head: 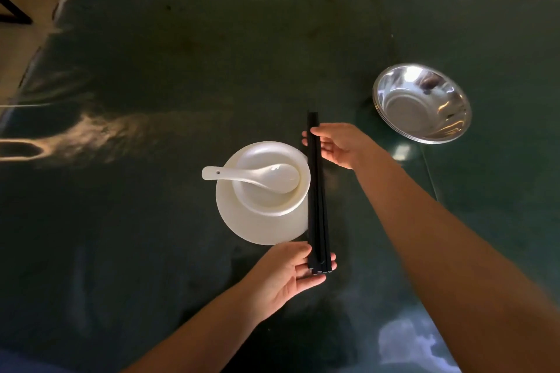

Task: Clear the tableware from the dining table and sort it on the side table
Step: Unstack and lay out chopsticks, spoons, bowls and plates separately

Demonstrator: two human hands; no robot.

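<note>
1. The person holds a bundle of black chopsticks (317, 191) at both ends: the left hand (291, 274) cradles the near ends, the right hand (338, 144) pinches the far part.
2. Squaring the ends before lifting should keep the sticks together.
3. At 9 o'clock, just beside them, sits a white bowl (272, 188) with a spoon (251, 175) on a plate (257, 227); steel bowls (422, 103) lie at 2 o'clock.

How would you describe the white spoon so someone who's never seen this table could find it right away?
Start from the dark green table and find the white plate near its middle, left of the black chopsticks held between the left hand and right hand. A white bowl sits on that plate, and the spoon lies in it, handle sticking out leftward. It is the only spoon; the steel bowls stand apart.
</note>
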